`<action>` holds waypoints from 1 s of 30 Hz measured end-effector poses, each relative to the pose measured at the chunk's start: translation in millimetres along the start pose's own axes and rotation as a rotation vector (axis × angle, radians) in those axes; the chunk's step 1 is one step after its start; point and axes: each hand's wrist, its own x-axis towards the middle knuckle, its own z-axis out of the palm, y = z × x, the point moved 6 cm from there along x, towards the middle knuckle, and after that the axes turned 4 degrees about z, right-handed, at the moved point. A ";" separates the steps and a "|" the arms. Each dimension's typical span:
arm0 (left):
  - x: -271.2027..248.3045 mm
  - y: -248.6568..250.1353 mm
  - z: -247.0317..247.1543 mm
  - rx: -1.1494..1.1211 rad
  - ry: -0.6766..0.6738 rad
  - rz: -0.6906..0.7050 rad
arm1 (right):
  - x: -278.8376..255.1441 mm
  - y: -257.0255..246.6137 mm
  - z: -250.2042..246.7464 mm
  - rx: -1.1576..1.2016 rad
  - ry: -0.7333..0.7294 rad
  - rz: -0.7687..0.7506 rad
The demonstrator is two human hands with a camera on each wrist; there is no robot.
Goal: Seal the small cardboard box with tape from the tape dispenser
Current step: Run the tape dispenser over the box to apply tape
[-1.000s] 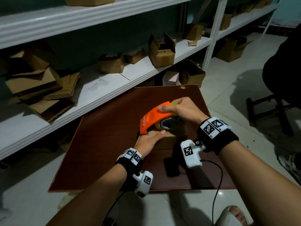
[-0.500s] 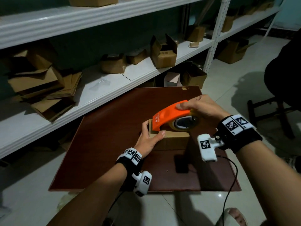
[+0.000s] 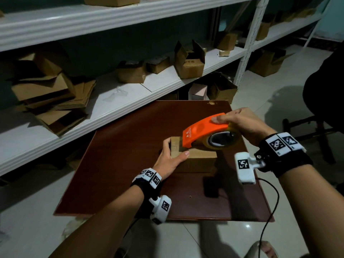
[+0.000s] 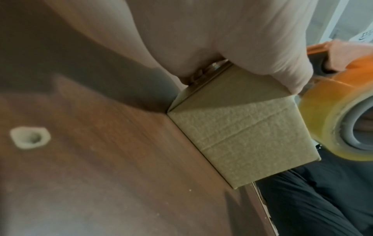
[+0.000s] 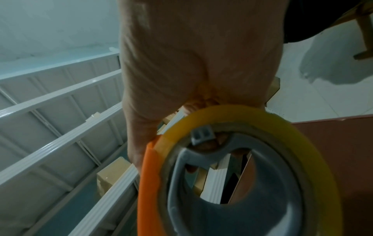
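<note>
A small closed cardboard box [image 3: 200,158] [image 4: 240,132] sits on the dark red-brown table [image 3: 119,164]. My left hand [image 3: 170,155] grips its left end, thumb on the top, fingers around the far corner. My right hand [image 3: 242,123] grips the orange tape dispenser [image 3: 202,130] from above, and its front lip rests on the box top. The yellowish tape roll [image 3: 221,141] [image 4: 331,121] [image 5: 248,127] on a grey hub hangs over the box's right part. The orange cover edge [image 5: 148,175] shows in the right wrist view.
White shelving [image 3: 130,97] runs behind the table with flattened cartons [image 3: 52,97] and open boxes [image 3: 189,62]. A black-clothed person [image 3: 327,90] and a stool [image 3: 305,125] are at the right. A cable [image 3: 270,211] hangs over the table's front right corner.
My right hand has drawn the dispenser rightward along the box top, from the left end to past the middle. My left hand keeps hold of the box's left end.
</note>
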 end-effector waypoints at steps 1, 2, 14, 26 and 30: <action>0.4 -0.4 -0.7 0.008 -0.001 -0.001 | 0.4 1.6 0.0 -0.003 0.004 0.005; 0.2 -0.1 -0.9 0.014 -0.001 -0.005 | 1.3 2.8 0.5 -0.012 0.006 0.011; -0.4 -1.1 -2.9 0.048 0.030 -0.015 | 7.0 -2.9 8.6 -0.160 0.066 0.029; 0.3 0.7 -4.6 -0.026 0.026 -0.032 | 6.5 1.1 6.6 -0.196 0.072 0.053; 0.2 1.9 -6.8 -0.016 0.033 -0.038 | 3.5 -1.6 9.4 -0.226 0.045 0.057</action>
